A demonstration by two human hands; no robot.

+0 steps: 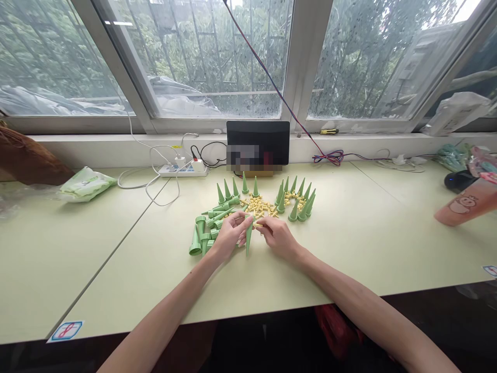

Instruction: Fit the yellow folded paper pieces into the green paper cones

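My left hand [230, 235] grips a green plastic spike [249, 242], its point turned downward and its wide end up near the thumb. Close by that wide end, my right hand [278, 238] pinches a small yellow peg [257, 225]; whether peg and spike touch I cannot tell. Just beyond the hands lies a loose pile of yellow pegs [261, 207]. More green spikes [201, 235] lie heaped at the left, partly behind my left hand. Others stand points up in a back row [244, 185] and in a ring [309, 205] around more pegs at the right.
A dark screen [258, 142] stands at the back by the window. On the left are a power strip [186, 170] with white cables and a green-and-white packet [87, 185]. A pinkish cup [462, 202] stands at the right, near bundled wires [330, 157].
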